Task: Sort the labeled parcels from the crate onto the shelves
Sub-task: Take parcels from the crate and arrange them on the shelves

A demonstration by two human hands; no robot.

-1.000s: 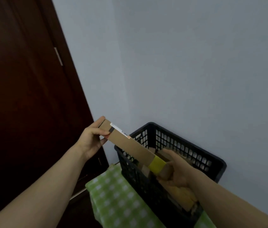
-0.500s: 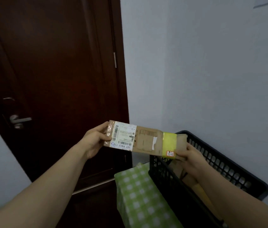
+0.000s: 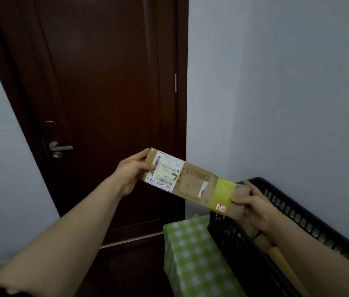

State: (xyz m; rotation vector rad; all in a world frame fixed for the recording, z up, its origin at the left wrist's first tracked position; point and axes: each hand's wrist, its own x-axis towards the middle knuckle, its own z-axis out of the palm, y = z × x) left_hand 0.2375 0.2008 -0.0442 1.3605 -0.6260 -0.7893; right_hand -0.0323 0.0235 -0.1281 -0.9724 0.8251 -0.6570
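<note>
A long flat cardboard parcel (image 3: 193,183) is held in the air between both hands, its face turned toward me. It carries a white shipping label at its left end, a yellow tape band near its right end and a small red-edged sticker on that band. My left hand (image 3: 132,171) grips the left end, thumb on the label. My right hand (image 3: 255,205) grips the right end over the black plastic crate (image 3: 229,239). More cardboard parcels (image 3: 261,240) lie inside the crate, partly hidden by my right arm.
The crate stands on a surface with a green-and-white checked cloth (image 3: 193,254), against a pale wall. A dark wooden door (image 3: 109,103) with a metal handle (image 3: 59,148) is straight ahead. No shelves are in view.
The parcel turned from edge-on to face-on and rose clear of the crate. My view swung left, bringing the door and its handle into sight. Both hands kept their grip.
</note>
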